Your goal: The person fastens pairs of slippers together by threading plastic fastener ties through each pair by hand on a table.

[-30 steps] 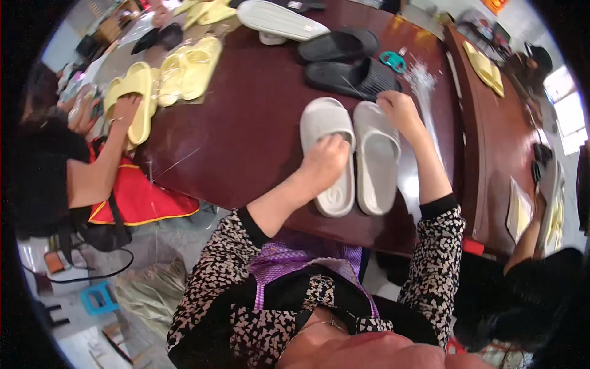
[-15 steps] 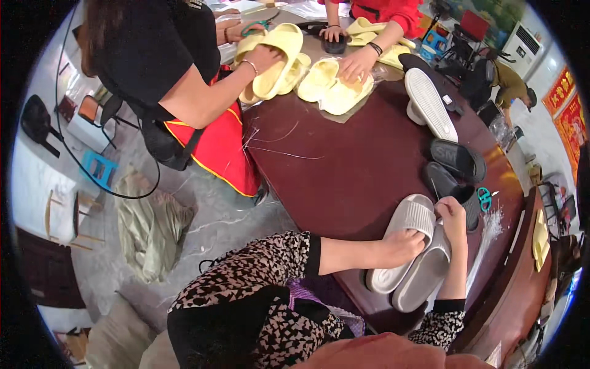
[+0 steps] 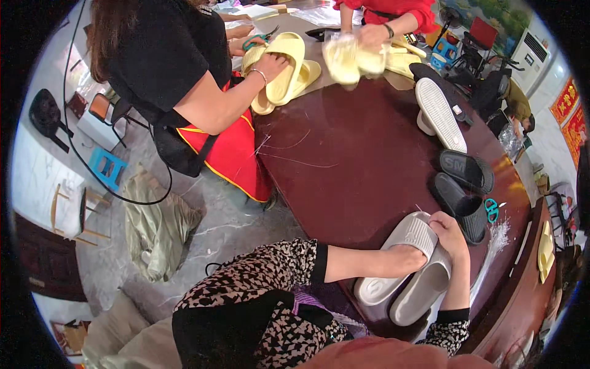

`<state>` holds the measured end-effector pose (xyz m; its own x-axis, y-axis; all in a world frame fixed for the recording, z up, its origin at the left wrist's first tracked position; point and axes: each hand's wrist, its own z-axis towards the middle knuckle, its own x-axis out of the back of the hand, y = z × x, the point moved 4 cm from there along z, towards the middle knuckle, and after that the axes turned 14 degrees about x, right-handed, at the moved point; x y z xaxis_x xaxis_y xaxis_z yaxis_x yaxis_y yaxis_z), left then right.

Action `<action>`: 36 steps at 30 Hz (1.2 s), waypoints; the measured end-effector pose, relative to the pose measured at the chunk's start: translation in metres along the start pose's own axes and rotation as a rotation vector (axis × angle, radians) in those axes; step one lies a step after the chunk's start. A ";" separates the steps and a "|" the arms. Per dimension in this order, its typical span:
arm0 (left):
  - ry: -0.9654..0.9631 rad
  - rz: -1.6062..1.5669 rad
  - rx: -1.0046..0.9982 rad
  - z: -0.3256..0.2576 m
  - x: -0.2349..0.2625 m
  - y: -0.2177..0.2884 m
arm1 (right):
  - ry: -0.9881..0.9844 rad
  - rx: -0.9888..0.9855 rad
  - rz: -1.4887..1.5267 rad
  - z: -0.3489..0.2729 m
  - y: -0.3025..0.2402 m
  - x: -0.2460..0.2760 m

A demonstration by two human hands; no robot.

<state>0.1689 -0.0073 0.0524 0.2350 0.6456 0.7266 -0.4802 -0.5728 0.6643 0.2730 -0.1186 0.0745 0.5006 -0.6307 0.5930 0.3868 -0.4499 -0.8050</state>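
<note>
A pair of light grey slide slippers lies at the near edge of the dark red table. My left hand (image 3: 405, 259) reaches into the left slipper (image 3: 375, 290), its fingers closed and partly hidden under the ribbed strap. At the straps' far side, my right hand (image 3: 450, 234) grips the right slipper (image 3: 413, 302) between bent fingers; the fingertips are partly hidden. A thin pale strand sticks up near the left slipper's toe. Just beyond lie two black slides (image 3: 462, 171) (image 3: 455, 206), teal-handled scissors (image 3: 491, 210) and a bundle of thin clear plastic strands (image 3: 493, 243).
A white-soled slipper (image 3: 441, 114) lies sole up farther along the table (image 3: 356, 160). At the far left, a person in black holds a yellow slide (image 3: 286, 67); another in red holds bagged yellow slippers (image 3: 353, 60). A yellow piece (image 3: 545, 251) rests on the right-hand ledge.
My hands and the grey slippers have shifted slightly; my right hand sits closer over the straps' far side. The person in red has lifted the bagged yellow slippers off the table.
</note>
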 end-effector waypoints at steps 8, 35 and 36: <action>0.084 -0.050 -0.042 -0.006 -0.009 -0.003 | 0.045 -0.034 0.142 -0.010 0.014 -0.008; 0.281 0.039 -0.279 -0.002 0.005 0.016 | 0.988 -0.012 0.223 -0.094 0.030 0.025; 0.298 0.030 -0.300 -0.003 0.005 0.016 | 1.008 -0.027 0.229 -0.102 0.028 0.023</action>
<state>0.1598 -0.0117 0.0663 -0.0161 0.7742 0.6328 -0.7184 -0.4491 0.5312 0.2159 -0.2104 0.0635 -0.3263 -0.9342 0.1443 0.3401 -0.2584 -0.9042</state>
